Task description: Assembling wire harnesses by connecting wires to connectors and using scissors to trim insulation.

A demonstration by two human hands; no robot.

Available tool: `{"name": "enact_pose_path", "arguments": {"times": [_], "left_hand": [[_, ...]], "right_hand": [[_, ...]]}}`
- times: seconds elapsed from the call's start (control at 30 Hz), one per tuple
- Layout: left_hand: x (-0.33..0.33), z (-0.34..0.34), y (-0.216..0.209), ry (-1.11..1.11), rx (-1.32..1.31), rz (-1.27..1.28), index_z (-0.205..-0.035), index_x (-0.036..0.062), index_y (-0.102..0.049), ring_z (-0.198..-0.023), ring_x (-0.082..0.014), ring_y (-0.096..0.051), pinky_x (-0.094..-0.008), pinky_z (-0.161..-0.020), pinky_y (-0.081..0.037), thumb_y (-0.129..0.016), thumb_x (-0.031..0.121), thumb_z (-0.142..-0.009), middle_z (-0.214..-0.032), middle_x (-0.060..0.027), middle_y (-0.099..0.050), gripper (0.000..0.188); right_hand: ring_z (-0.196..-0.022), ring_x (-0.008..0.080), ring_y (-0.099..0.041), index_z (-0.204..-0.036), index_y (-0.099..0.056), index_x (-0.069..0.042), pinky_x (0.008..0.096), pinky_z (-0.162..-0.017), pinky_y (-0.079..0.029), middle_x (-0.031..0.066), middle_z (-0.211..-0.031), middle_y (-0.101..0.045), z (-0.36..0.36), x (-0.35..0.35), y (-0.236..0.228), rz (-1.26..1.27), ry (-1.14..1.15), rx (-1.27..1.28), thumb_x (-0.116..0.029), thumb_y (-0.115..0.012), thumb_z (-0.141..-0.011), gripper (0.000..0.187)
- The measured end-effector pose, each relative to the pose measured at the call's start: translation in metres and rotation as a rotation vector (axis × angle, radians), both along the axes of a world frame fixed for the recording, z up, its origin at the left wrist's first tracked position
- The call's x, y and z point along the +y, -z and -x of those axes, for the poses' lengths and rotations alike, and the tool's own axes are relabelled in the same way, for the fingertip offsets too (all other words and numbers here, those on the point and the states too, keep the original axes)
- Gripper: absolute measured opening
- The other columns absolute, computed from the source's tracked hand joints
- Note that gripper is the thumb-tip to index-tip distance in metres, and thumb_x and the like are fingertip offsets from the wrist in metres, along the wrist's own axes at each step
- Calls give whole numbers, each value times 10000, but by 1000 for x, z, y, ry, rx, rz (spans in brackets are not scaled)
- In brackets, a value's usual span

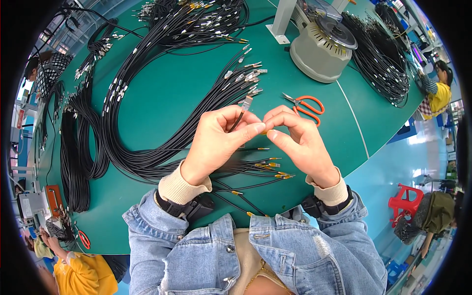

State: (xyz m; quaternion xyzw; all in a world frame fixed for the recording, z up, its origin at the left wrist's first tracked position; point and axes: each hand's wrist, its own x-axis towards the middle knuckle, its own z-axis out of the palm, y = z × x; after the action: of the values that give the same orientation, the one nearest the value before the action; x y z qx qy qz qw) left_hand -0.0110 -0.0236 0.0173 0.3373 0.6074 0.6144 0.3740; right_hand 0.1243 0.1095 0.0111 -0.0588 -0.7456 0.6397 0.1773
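Note:
Over the table, my left hand (216,135) is closed round a black cable (238,121), whose silver metal connector (247,102) sticks up above the fingers. My right hand (299,140) meets it fingertip to fingertip, with thumb and forefinger pinched at a small yellow piece (266,132). The fingers hide most of that piece, and whether it joins the cable I cannot tell. Beneath and between the hands lie loose cable ends with yellow and metal tips (268,164). Orange-handled cutters (307,106) rest with jaws parted just beyond my right hand.
A large bundle of black cables (110,123) curves across the green table (162,98). At the far side stand a grey round machine (319,54) and a metal post (282,22). More cables (378,64) lie far right. Other people work around; a red stool (407,201) is at right.

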Motion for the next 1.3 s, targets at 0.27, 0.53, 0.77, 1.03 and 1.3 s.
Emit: {"name": "enact_pose_path", "arguments": {"times": [0.27,0.53,0.77,1.03,1.3], "left_hand": [[0,-5,2,-154,-50,-86,-836,18,-632,-554,12,-370,-170,-483,-282,-678,140,-830,-638,80,-485,131],[-1,-5,-1,-254,-542,-167,-956,50,-574,-524,-33,-282,-197,-481,-230,-573,205,-909,-615,68,-374,163],[0,-8,6,-218,-629,-204,-943,70,-590,-535,-1,-313,-176,-494,-253,-589,227,-901,-627,88,-429,162],[0,-11,8,-178,-633,-185,-987,62,-582,-538,-22,-320,-190,-502,-263,-544,237,-926,-624,71,-412,189],[0,-12,8,-171,-629,-164,-1006,58,-576,-541,-33,-325,-194,-502,-268,-531,242,-933,-626,63,-409,203]], "right_hand": [[-972,154,-523,-989,-587,15,297,-899,-387,76,-996,-567,3,8,-15,-187,34,-79,-64,-539,-854,164],[-964,138,-533,-1108,-565,-47,304,-900,-381,35,-1019,-583,16,-31,10,837,118,-18,-122,-556,-887,234],[-957,128,-527,-1087,-559,-76,297,-873,-382,19,-1029,-591,37,-56,18,1132,172,153,-157,-561,-903,201],[-931,130,-526,-1048,-577,-76,314,-848,-405,26,-1021,-605,41,-55,21,1185,199,208,-160,-561,-904,167],[-928,131,-529,-1016,-591,-79,316,-841,-413,25,-1013,-607,43,-54,21,1203,218,233,-161,-557,-906,141]]}}
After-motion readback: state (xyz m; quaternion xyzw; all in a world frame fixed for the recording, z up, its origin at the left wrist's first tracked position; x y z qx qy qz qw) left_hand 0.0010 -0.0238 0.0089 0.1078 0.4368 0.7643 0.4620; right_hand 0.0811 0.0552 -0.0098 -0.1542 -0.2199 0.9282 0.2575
